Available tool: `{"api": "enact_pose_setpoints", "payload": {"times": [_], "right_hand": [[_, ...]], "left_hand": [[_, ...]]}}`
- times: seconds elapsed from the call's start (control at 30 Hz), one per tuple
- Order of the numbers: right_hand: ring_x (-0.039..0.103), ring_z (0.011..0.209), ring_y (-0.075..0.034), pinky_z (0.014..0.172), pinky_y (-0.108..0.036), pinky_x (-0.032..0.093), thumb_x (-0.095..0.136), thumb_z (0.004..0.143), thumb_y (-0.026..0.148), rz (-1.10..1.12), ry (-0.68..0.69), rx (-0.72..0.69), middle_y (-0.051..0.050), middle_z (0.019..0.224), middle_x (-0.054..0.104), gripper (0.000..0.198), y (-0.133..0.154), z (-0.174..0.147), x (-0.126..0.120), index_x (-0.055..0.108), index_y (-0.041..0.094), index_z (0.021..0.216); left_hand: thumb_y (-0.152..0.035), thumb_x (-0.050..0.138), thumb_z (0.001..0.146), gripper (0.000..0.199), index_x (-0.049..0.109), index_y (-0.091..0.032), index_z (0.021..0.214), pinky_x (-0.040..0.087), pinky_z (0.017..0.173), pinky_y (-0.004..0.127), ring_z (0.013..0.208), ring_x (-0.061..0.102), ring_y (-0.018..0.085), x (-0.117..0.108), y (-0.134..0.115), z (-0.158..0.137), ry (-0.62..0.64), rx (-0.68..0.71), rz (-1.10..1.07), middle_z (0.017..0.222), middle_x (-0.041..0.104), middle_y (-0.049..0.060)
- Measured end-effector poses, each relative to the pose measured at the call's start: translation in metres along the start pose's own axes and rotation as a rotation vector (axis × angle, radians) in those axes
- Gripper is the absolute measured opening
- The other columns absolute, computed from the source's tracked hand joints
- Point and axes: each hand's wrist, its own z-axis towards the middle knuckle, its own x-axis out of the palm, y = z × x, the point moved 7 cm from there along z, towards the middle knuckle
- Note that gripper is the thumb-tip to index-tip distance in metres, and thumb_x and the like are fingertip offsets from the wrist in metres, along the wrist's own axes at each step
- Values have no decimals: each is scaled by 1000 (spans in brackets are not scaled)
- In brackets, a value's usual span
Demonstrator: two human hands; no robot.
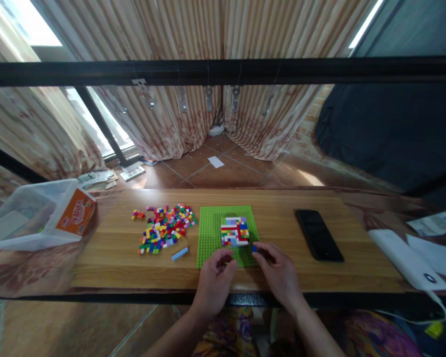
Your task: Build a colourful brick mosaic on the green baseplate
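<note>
A green studded baseplate (pixel 210 228) lies on the wooden table, bearing a low block of multicoloured toy bricks (pixel 235 232). My right hand (pixel 278 270) pinches a small dark blue brick (pixel 254 248) between thumb and fingertips, just right of the block's near corner. At the plate's front edge is my left hand (pixel 216 277), its fingers curled and the thumb apart from them, with nothing visible in between. A pile of loose bricks (pixel 167 225) in many colours spreads left of the plate. Nearer me lies a long light blue brick row (pixel 180 253).
A black phone (pixel 318 235) rests on the table (pixel 275 208) at the right. Beyond it are a white power bank (pixel 407 258) with a cable and some papers (pixel 436 223). A clear plastic bin (pixel 29 213) with an orange label stands at far left. A dark rail (pixel 223 72) crosses behind.
</note>
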Motion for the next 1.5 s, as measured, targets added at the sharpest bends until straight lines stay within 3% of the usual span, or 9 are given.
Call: {"api": "enact_pose_setpoints", "payload": {"times": [0.13,0.33,0.67,0.87,1.0,1.17,1.5], "right_hand": [[66,90,-23,82,-38,53,63,84,41,3,7,-8,-8,98,72,29,-8,14,5,74,22,102],[67,92,-21,83,-36,53,60,86,38,9,28,-62,-7,100,72,27,-3,19,12,74,23,105],[66,96,-23,88,-41,52,61,86,39,-44,6,-50,-8,105,72,32,-3,14,13,72,24,110],[69,83,-22,77,-37,56,59,86,51,73,-105,124,-10,97,75,43,-16,14,7,71,18,111],[68,75,-23,69,-35,54,52,88,56,30,-137,203,-11,92,75,50,-20,22,6,70,14,110],[69,93,-27,81,-39,52,52,89,55,-59,-92,132,-14,104,75,48,-13,29,16,70,15,107],[68,85,-26,76,-35,49,42,93,58,-244,-48,65,-13,95,75,52,0,27,20,71,16,99]], "left_hand": [[-30,65,76,22,67,-15,93,49,68,25,72,61,15,-23,-3,7,-83,53,90,83,68,4],[-31,64,78,23,67,-15,93,47,65,24,71,60,15,-35,3,20,-47,65,149,81,67,3],[-26,59,80,19,69,-17,93,48,71,27,75,63,17,-37,6,18,-46,93,271,81,69,3],[-25,59,80,17,69,-17,91,47,68,26,71,62,16,-35,5,18,-21,85,310,76,69,2],[-23,57,81,20,68,-16,97,49,68,27,72,63,17,-34,7,18,-23,107,312,80,69,3],[-20,55,82,37,63,-18,119,51,71,27,74,66,17,-30,5,17,-7,164,339,83,71,3],[-16,53,82,47,61,-17,128,48,67,27,73,65,17,-22,-5,15,87,158,492,85,73,4]]}}
